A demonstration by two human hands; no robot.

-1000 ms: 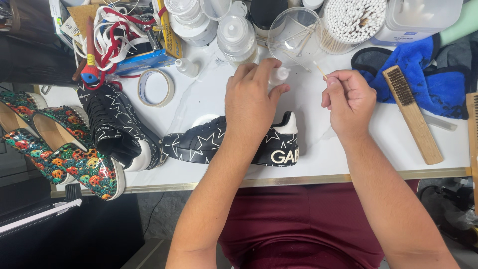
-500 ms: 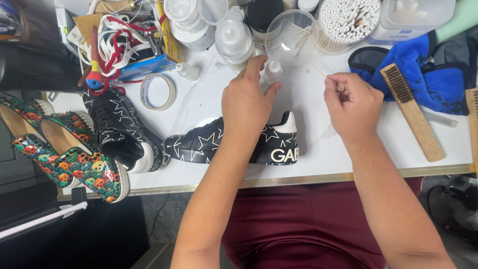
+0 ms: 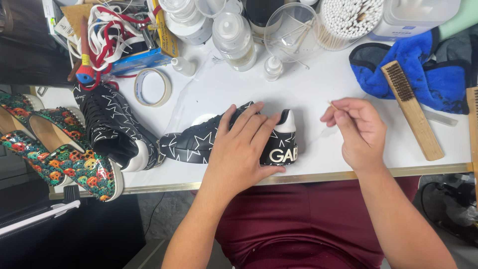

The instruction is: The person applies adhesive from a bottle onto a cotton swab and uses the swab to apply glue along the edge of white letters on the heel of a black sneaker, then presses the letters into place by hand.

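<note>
A black sneaker with white stars (image 3: 191, 142) lies on its side near the front edge of the white table (image 3: 318, 89). My left hand (image 3: 244, 147) rests flat over its heel half, fingers spread across the upper. My right hand (image 3: 356, 129) hovers to the right of the sneaker and pinches a thin wooden cotton swab (image 3: 331, 105) between thumb and fingers. The matching black sneaker (image 3: 112, 127) sits to the left.
Colourful patterned shoes (image 3: 55, 149) lie at the far left. At the back stand bottles (image 3: 234, 37), a small dropper bottle (image 3: 273, 67), a clear bowl (image 3: 291, 30), a tub of swabs (image 3: 351, 17) and a tape roll (image 3: 152, 87). A wooden brush (image 3: 411, 109) and blue cloth (image 3: 443, 82) lie right.
My left hand has come back from the small bottle at the rear and settled on the sneaker's heel. My right hand moved slightly lower, still holding the swab.
</note>
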